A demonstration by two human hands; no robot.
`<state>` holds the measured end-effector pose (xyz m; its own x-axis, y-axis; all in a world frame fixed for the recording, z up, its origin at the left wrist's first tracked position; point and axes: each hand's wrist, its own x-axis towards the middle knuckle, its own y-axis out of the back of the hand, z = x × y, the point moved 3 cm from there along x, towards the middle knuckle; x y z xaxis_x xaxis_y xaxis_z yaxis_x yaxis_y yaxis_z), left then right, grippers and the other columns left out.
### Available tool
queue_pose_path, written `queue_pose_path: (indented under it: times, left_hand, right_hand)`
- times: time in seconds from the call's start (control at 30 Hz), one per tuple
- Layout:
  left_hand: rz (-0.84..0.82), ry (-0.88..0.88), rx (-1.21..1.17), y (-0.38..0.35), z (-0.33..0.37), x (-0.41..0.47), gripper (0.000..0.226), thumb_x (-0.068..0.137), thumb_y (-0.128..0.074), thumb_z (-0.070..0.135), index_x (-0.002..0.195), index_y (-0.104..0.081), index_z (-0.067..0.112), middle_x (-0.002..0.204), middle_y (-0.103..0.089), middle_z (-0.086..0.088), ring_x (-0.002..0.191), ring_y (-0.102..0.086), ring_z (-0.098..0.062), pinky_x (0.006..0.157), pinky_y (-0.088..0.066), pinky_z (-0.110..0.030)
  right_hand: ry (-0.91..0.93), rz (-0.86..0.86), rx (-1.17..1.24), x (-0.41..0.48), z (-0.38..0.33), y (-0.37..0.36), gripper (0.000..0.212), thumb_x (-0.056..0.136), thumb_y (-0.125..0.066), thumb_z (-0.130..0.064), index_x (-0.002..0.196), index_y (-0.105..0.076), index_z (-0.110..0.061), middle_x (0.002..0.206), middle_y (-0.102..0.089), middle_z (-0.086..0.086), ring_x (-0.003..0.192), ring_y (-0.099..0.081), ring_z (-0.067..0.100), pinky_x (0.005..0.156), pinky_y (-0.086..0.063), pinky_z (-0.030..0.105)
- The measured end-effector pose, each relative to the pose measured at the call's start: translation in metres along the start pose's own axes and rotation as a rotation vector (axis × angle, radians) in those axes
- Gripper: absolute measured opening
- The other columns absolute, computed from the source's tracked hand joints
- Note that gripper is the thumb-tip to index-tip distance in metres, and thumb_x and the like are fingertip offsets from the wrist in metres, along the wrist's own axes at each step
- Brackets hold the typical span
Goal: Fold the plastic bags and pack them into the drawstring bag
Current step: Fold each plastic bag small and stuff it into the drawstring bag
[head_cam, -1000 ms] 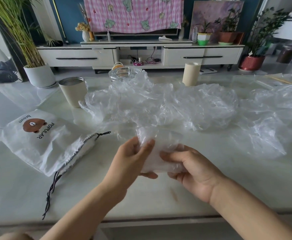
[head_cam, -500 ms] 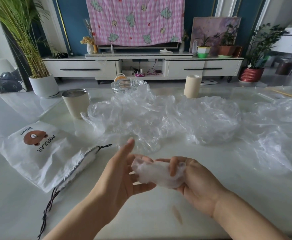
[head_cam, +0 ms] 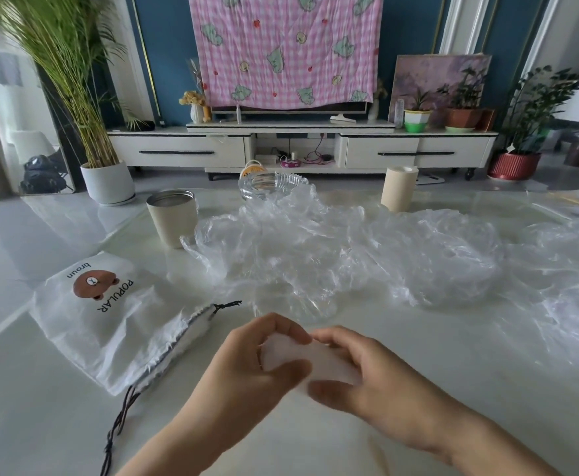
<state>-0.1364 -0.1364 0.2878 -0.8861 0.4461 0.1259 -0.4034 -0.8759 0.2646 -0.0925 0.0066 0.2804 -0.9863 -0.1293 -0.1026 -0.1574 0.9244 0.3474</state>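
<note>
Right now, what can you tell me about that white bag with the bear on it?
The drawstring bag is white, of thin crinkled material, printed with a brown bear and the words POPULAR and broun. It lies flat on the table, nothing else touching it. Its gathered mouth faces right, dark cords trailing from each end.

A beige tumbler (head_cam: 171, 218) with a metal rim is set upright on the left of the white surface (head_cam: 41, 407). A glass ashtray (head_cam: 267, 185) and a beige cylinder (head_cam: 399, 188) are positioned at its far edge. Beyond, a pink checked cloth (head_cam: 288, 49) is hung above a white TV cabinet (head_cam: 178, 151), which is flanked by potted plants (head_cam: 108, 182).
</note>
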Motion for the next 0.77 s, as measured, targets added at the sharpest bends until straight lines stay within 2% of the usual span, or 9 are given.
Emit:
queue_pose_path:
  times: [0.07, 0.17, 0.27, 0.37, 0.47, 0.53, 0.6, 0.67, 0.77]
  left_hand:
    - [-0.016, 0.033, -0.103, 0.003, 0.000, -0.001, 0.021, 0.060, -0.071, 0.030, 0.081, -0.068, 0.030, 0.081, -0.068, -0.007, 0.067, -0.058, -0.014, 0.064, -0.045, -0.026]
    - [0.022, 0.035, -0.157, 0.007, -0.005, -0.001, 0.025, 0.061, -0.069, 0.044, 0.081, -0.070, 0.029, 0.077, -0.068, 0.000, 0.071, -0.059, -0.011, 0.068, -0.044, -0.026]
    - [0.057, -0.040, -0.076, 0.013, -0.003, 0.000, 0.013, 0.075, -0.058, 0.035, 0.080, -0.069, 0.032, 0.076, -0.069, 0.009, 0.071, -0.060, -0.004, 0.067, -0.043, -0.015]
    - [0.071, -0.037, -0.137, 0.018, -0.003, -0.002, 0.020, 0.084, -0.062, 0.035, 0.077, -0.070, 0.017, 0.072, -0.067, 0.003, 0.066, -0.058, -0.007, 0.058, -0.042, -0.014]
    - [0.072, 0.198, -0.348, 0.024, -0.008, -0.004, 0.020, 0.078, -0.057, 0.026, 0.074, -0.067, 0.009, 0.070, -0.064, -0.009, 0.061, -0.056, -0.019, 0.049, -0.042, -0.023]
    - [-0.003, 0.419, -0.547, 0.023, -0.012, -0.007, 0.023, 0.082, -0.057, 0.019, 0.066, -0.070, 0.009, 0.064, -0.061, -0.011, 0.049, -0.054, -0.018, 0.040, -0.042, -0.020]
    - [-0.136, 0.573, -0.645, 0.022, -0.010, -0.012, 0.031, 0.083, -0.052, 0.015, 0.058, -0.070, 0.010, 0.055, -0.055, -0.008, 0.037, -0.047, -0.012, 0.031, -0.032, -0.015]
    - [-0.168, 0.661, -0.701, 0.017, -0.010, -0.015, 0.027, 0.084, -0.050, 0.017, 0.066, -0.069, 0.008, 0.051, -0.050, -0.007, 0.031, -0.041, -0.009, 0.028, -0.022, -0.011]
    - [0.048, 0.549, -0.505, 0.020, -0.026, -0.012, 0.029, 0.097, -0.043, 0.020, 0.083, -0.063, 0.006, 0.057, -0.058, -0.008, 0.039, -0.052, -0.015, 0.036, -0.035, -0.016]
  right_hand:
    - [0.014, 0.062, -0.034, 0.004, -0.001, -0.001, 0.020, 0.081, -0.072, -0.017, 0.098, -0.062, -0.018, 0.082, -0.062, -0.011, 0.075, -0.057, 0.002, 0.073, -0.046, 0.021]
    - [-0.001, 0.061, 0.009, 0.010, -0.004, -0.006, 0.023, 0.074, -0.078, -0.020, 0.090, -0.062, -0.014, 0.075, -0.061, -0.008, 0.070, -0.056, 0.005, 0.068, -0.046, 0.023]
    - [0.007, 0.012, 0.047, 0.013, -0.011, -0.015, 0.028, 0.075, -0.075, -0.030, 0.088, -0.061, -0.010, 0.073, -0.058, -0.005, 0.070, -0.053, 0.007, 0.067, -0.043, 0.025]
    - [0.033, -0.018, 0.081, 0.013, -0.018, -0.020, 0.009, 0.082, -0.071, -0.019, 0.079, -0.064, -0.014, 0.071, -0.055, -0.009, 0.067, -0.052, 0.005, 0.064, -0.040, 0.015]
    - [0.100, -0.001, 0.070, 0.017, -0.024, -0.025, 0.008, 0.073, -0.079, -0.018, 0.073, -0.072, -0.023, 0.103, -0.059, -0.018, 0.095, -0.057, -0.002, 0.079, -0.039, 0.007]
    - [0.147, 0.016, 0.126, 0.018, -0.028, -0.030, 0.014, 0.068, -0.083, -0.027, 0.062, -0.070, -0.028, 0.117, -0.054, -0.028, 0.110, -0.047, -0.012, 0.086, -0.033, 0.004]
    - [0.170, -0.023, 0.289, 0.022, -0.029, -0.040, 0.008, 0.065, -0.078, -0.028, 0.062, -0.071, -0.025, 0.121, -0.056, -0.027, 0.113, -0.050, -0.011, 0.089, -0.038, 0.010]
    - [0.126, -0.035, 0.497, 0.025, -0.026, -0.048, 0.011, 0.066, -0.073, -0.025, 0.071, -0.075, -0.016, 0.111, -0.068, -0.011, 0.101, -0.063, 0.003, 0.080, -0.047, 0.017]
    - [0.124, 0.114, 0.522, 0.034, -0.023, -0.048, 0.022, 0.068, -0.075, -0.034, 0.063, -0.069, -0.014, 0.072, -0.068, -0.003, 0.067, -0.058, 0.012, 0.065, -0.043, 0.019]
